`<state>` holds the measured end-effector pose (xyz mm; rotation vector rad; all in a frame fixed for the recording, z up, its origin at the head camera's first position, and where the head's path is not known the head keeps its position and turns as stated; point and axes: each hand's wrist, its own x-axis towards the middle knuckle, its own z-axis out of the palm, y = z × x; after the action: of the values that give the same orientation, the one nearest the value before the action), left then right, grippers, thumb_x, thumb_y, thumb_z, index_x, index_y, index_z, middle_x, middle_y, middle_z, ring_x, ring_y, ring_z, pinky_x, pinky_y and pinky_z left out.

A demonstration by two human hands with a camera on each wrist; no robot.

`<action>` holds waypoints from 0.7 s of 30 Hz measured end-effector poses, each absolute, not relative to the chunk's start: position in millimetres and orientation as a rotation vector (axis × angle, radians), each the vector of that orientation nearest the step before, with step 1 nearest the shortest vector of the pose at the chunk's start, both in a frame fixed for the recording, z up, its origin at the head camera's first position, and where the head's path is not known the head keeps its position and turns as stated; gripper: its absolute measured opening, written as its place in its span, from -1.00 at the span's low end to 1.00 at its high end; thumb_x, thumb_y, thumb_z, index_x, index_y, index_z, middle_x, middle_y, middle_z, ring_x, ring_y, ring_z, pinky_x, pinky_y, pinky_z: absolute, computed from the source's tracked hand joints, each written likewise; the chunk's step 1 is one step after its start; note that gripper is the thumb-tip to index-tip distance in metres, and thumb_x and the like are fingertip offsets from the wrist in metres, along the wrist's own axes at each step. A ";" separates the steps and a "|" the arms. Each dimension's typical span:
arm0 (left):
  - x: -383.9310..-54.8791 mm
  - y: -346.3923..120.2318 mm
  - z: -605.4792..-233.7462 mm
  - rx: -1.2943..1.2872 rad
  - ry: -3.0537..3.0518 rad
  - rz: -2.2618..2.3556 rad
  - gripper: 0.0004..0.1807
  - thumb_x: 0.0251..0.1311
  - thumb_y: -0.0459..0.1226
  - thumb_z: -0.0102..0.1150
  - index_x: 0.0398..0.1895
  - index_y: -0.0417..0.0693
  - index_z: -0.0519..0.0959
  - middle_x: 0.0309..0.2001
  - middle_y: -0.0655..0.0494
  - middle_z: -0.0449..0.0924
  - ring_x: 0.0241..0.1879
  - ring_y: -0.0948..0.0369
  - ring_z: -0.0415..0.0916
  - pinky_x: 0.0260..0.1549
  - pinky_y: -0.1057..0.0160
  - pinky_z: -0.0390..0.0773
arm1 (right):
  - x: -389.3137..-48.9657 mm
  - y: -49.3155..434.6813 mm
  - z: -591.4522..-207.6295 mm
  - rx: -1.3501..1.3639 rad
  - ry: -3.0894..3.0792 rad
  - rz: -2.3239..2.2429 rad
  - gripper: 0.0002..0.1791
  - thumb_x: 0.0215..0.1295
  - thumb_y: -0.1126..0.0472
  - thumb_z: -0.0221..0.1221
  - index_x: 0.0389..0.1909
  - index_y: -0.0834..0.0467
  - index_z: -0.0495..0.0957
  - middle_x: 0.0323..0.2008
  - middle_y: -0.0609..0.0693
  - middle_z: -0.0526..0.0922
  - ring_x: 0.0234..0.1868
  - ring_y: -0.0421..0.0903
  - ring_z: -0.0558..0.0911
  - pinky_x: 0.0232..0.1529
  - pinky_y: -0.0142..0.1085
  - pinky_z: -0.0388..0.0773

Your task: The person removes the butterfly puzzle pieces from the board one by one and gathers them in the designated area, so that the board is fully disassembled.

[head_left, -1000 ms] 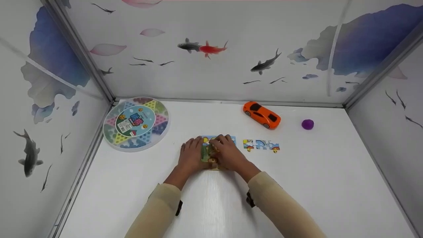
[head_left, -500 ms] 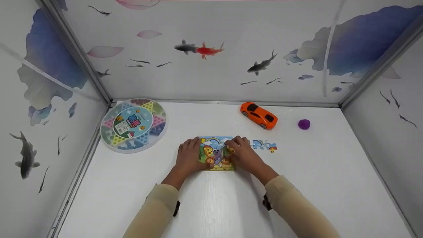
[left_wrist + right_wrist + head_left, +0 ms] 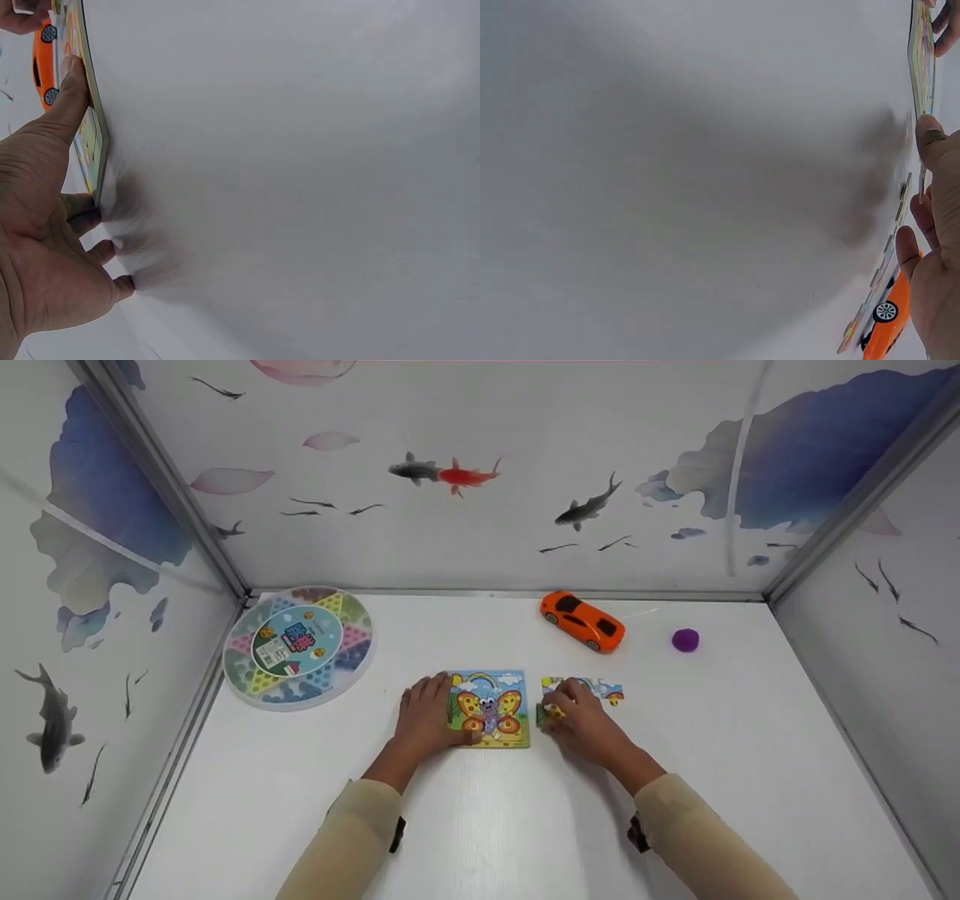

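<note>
A square butterfly jigsaw puzzle board [image 3: 489, 705] lies flat on the white table in the head view. My left hand [image 3: 429, 714] rests at its left side, with spread fingers along the edge and the thumb on its lower part. In the left wrist view the thumb presses on the board [image 3: 91, 146] and the other fingertips reach down to the table. Right of the board, my right hand [image 3: 586, 721] pinches a green and yellow puzzle piece [image 3: 541, 715]. A short row of loose puzzle pieces [image 3: 606, 687] lies just beyond it, partly covered by the hand.
An orange toy car [image 3: 582, 621] stands near the back wall. A purple ball [image 3: 685, 640] is to its right. At the back left lies a round board game case [image 3: 298, 649]. Printed walls enclose the table at the back and both sides.
My right hand has moved right, from over the board to beside it, carrying the puzzle piece and uncovering the butterfly picture. My left hand has stayed at the board's left side.
</note>
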<state>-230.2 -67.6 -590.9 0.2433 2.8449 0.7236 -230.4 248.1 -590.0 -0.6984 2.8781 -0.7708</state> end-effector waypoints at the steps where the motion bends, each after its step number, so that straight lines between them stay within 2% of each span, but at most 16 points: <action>1: -230.1 -67.6 -590.9 0.243 2.846 0.723 0.32 0.12 0.26 0.63 0.77 -0.17 0.15 0.76 -0.13 0.16 0.75 -0.21 0.03 0.74 -0.34 0.02 | -230.2 250.0 -590.6 -0.693 2.872 -0.768 -0.59 0.48 0.18 0.46 0.26 -0.02 0.62 0.22 -0.01 0.50 0.26 0.04 0.53 0.40 0.05 0.63; 8: -231.6 -68.4 -592.2 0.251 2.855 0.719 0.32 0.11 0.25 0.63 0.76 -0.20 0.17 0.74 -0.15 0.18 0.74 -0.23 0.05 0.73 -0.34 0.05 | -227.8 258.6 -593.0 -0.659 2.859 -0.769 -0.68 0.46 0.16 0.47 0.17 0.00 0.72 0.24 -0.01 0.51 0.27 0.03 0.53 0.38 0.04 0.65; 21: -232.5 -68.4 -590.1 0.234 2.837 0.701 0.34 0.13 0.29 0.61 0.78 -0.18 0.13 0.77 -0.13 0.13 0.75 -0.20 0.02 0.74 -0.33 0.01 | -228.1 265.3 -593.0 -0.666 2.874 -0.672 -0.65 0.46 0.17 0.47 0.22 -0.02 0.74 0.23 0.02 0.61 0.29 0.05 0.55 0.44 0.11 0.61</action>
<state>-232.5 -68.4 -590.1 0.2336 2.8366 0.7012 -228.1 265.3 -593.0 -0.6659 2.8744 -0.6724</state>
